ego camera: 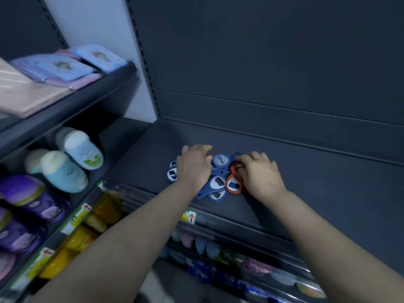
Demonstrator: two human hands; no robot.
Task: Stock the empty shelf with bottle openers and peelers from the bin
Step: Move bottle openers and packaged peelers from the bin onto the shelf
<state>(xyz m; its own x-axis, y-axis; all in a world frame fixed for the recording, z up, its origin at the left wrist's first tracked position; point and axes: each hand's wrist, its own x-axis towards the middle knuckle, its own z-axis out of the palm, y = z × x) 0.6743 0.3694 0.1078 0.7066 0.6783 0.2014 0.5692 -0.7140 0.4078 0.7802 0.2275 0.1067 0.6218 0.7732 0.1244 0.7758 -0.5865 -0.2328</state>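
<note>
Charcoal shelf [306,171] carries a loose pile of bottle openers [218,182] near the middle of its front edge, mostly blue, with orange openers [232,184] at the pile's right. The left hand [193,167] rests on the pile's left side, fingers close together; the right hand [260,176] curls its fingers round the orange openers. They look light, stiff and smooth, likely to slide and tangle, so pinching a ring's rim seems best.

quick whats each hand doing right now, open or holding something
Left hand: open, resting on the blue bottle openers.
Right hand: closed, fingers curled round the orange bottle opener.
</note>
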